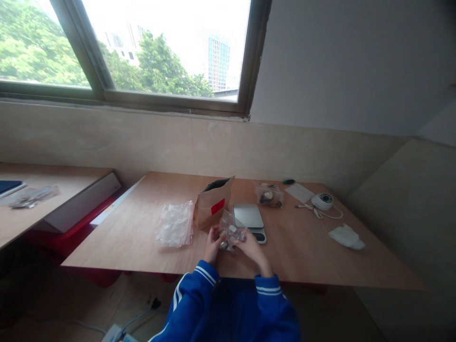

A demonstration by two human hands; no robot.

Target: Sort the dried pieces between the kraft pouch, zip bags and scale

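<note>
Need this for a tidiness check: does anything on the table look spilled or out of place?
Nothing looks spilled. The dome camera, its cable straggling on the right, seems out of place given the digital scale and held plastic bag.

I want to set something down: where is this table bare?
Bare tabletop shows left of the flat clear bags, and between the scale and the crumpled white item. The middle is crowded: paper pouch and scale sit near the left hand and right hand, which hold a bag.

On the table, around the zip-lock bag near its front edge: resealable bags at 9 o'clock, paper pouch at 11, digital scale at 1, dome camera at 2.
</note>
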